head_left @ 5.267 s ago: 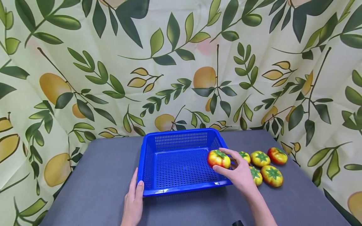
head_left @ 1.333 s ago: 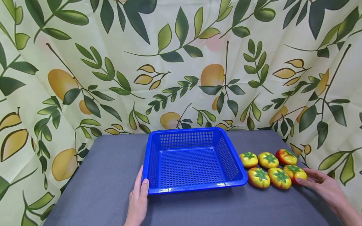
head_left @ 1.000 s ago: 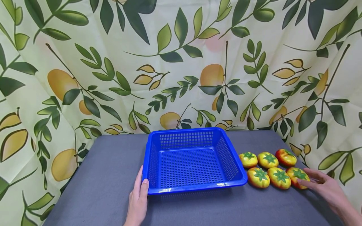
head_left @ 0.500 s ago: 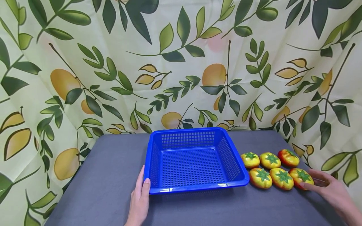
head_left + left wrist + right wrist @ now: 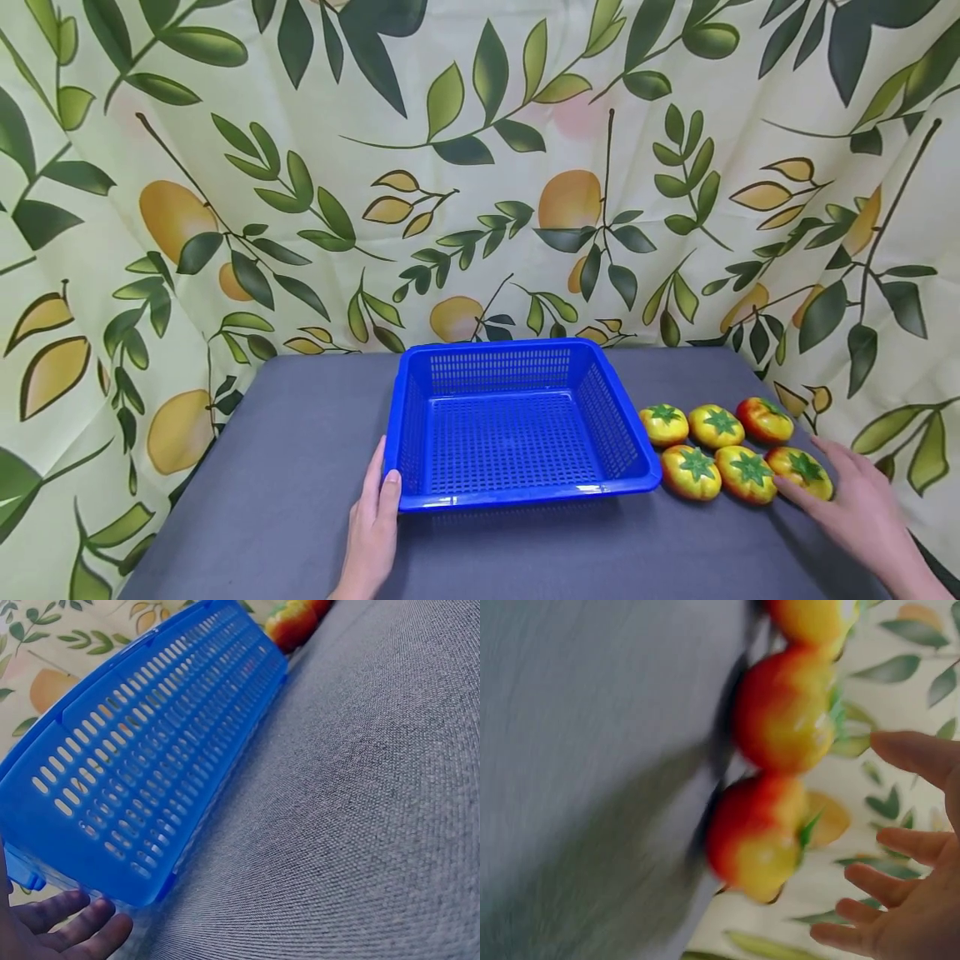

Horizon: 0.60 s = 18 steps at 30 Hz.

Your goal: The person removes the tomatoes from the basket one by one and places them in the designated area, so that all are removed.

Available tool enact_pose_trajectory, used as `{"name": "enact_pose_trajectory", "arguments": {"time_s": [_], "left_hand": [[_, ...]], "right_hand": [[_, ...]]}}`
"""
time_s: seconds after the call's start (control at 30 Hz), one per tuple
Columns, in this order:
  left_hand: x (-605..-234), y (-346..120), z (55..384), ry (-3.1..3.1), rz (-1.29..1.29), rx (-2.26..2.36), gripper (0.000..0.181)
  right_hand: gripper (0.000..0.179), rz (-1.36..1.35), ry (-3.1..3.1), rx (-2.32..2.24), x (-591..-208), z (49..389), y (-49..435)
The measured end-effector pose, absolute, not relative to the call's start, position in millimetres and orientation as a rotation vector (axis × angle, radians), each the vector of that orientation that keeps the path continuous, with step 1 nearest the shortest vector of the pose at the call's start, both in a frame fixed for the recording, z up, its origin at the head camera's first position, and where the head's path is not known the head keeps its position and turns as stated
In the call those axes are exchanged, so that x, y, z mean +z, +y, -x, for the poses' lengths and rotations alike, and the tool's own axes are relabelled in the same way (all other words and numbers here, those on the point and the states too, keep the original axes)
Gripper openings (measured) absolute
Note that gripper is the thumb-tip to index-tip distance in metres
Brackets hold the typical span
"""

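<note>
An empty blue plastic basket with slotted walls stands on the grey table. My left hand holds its front left corner, thumb at the front rim and fingers along the left side; the left wrist view has several fingertips by the corner. To the basket's right, red-and-yellow tomato-like fruits with green star-shaped tops lie in two short rows. Over the front row's rightmost fruit my right hand is spread. The right wrist view shows its fingers apart, with a gap to the fruits.
Leaf-and-fruit patterned cloth hangs behind the table and along both sides. Grey table surface extends left of the basket and in front of it. The fruits sit close to the basket's right wall and the table's right side.
About five seconds ago my right hand held a fruit over the basket. Since then a fruit has been set down at the front row's right end, and the fingers have let go and spread.
</note>
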<state>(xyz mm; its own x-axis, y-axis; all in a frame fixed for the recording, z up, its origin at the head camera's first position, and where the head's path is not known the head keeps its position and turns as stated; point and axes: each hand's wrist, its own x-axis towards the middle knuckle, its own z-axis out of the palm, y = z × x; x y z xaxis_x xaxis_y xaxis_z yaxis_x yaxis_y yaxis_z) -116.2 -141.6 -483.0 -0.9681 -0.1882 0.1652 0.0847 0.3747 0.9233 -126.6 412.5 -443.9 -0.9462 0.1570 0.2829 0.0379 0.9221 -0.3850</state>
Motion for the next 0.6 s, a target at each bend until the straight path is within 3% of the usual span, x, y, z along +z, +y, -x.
{"name": "enact_pose_trajectory", "arguments": {"time_s": [0.2, 0.6], "left_hand": [[-481.1, -141.3, 116.6, -2.416, -0.110, -1.636, 0.059], [-478.1, -144.4, 116.2, -2.402, -0.109, -1.638, 0.056]], "right_hand": [[0.070, 0.063, -2.617, 0.666, -431.4, 111.8, 373.9], [0.052, 0.240, -2.447, 0.718, -431.0, 90.5, 293.9]]}}
